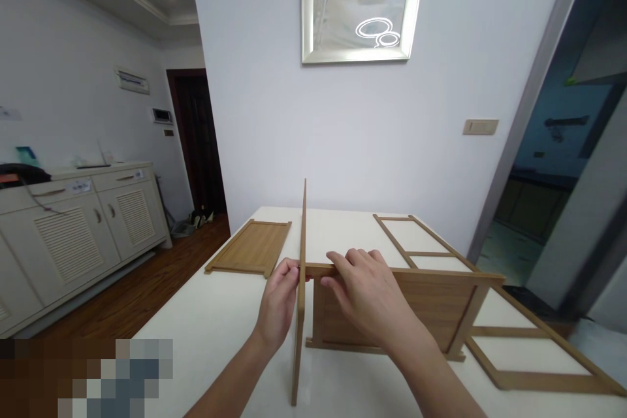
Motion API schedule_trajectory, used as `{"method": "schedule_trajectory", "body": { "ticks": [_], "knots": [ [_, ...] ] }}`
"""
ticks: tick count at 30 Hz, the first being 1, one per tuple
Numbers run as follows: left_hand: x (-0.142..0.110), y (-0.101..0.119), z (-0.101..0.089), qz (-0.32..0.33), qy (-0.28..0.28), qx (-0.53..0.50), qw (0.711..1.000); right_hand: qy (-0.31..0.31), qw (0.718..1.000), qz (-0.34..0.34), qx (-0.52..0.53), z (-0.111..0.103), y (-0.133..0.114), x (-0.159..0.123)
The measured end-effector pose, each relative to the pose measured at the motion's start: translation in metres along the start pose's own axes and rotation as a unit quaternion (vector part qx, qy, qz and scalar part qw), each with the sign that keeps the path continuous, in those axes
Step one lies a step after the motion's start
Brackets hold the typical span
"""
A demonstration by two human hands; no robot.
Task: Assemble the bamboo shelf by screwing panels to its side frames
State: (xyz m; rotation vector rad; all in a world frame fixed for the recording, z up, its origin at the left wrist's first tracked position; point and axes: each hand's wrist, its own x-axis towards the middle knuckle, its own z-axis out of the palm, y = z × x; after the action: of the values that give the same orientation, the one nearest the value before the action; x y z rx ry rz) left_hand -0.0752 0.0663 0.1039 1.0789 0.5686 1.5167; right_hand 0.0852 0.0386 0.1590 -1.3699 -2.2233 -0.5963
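Observation:
A narrow wooden frame (300, 313) stands upright on edge, seen nearly end-on. My left hand (275, 307) is closed round it at about mid-length, with fingertips showing on its far side. To the right, a brown wooden panel (426, 310) with raised rails stands on its long side. Its top rail meets the upright frame beside my left fingers; whether the two are joined I cannot tell. My right hand (367, 294) grips that top rail near its left end, thumb on the near face and fingers over the top.
Another wooden panel (249, 247) lies flat at the left of the white table (206, 346). A ladder-like wooden frame (519, 332) lies along the right side, partly behind the standing panel. A wall with a framed picture (362, 6) rises behind; a white cabinet (83, 228) stands left.

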Motion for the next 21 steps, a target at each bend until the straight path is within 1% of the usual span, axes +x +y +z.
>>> {"method": "schedule_trajectory", "body": {
  "ticks": [3, 6, 10, 12, 14, 16, 18, 21],
  "knots": [
    [-0.006, -0.003, -0.004, 0.013, 0.023, 0.052, 0.998, -0.01, 1.0, 0.007, 0.011, -0.004, 0.003, -0.002],
    [-0.015, -0.007, -0.011, 0.023, 0.077, 0.111, 0.991, -0.012, 1.0, 0.007, 0.025, -0.007, 0.003, -0.004],
    [-0.037, -0.019, -0.022, 0.058, 0.16, 0.178, 0.969, -0.016, 0.999, 0.012, 0.03, -0.009, 0.004, -0.006],
    [-0.05, -0.027, -0.026, 0.07, 0.182, 0.202, 0.96, -0.022, 0.999, 0.015, 0.028, -0.009, 0.005, -0.007],
    [-0.061, -0.036, -0.029, 0.073, 0.191, 0.214, 0.955, -0.021, 0.999, 0.013, 0.025, -0.008, 0.006, -0.008],
    [-0.068, -0.041, -0.029, 0.085, 0.196, 0.224, 0.951, -0.007, 1.0, 0.009, 0.019, -0.006, 0.006, -0.01],
    [-0.072, -0.043, -0.028, 0.115, 0.195, 0.237, 0.945, 0.019, 1.0, -0.002, 0.012, -0.005, 0.006, -0.015],
    [-0.075, -0.041, -0.025, 0.179, 0.168, 0.247, 0.938, 0.065, 0.998, -0.025, 0.005, -0.002, 0.01, -0.026]
  ]
}}
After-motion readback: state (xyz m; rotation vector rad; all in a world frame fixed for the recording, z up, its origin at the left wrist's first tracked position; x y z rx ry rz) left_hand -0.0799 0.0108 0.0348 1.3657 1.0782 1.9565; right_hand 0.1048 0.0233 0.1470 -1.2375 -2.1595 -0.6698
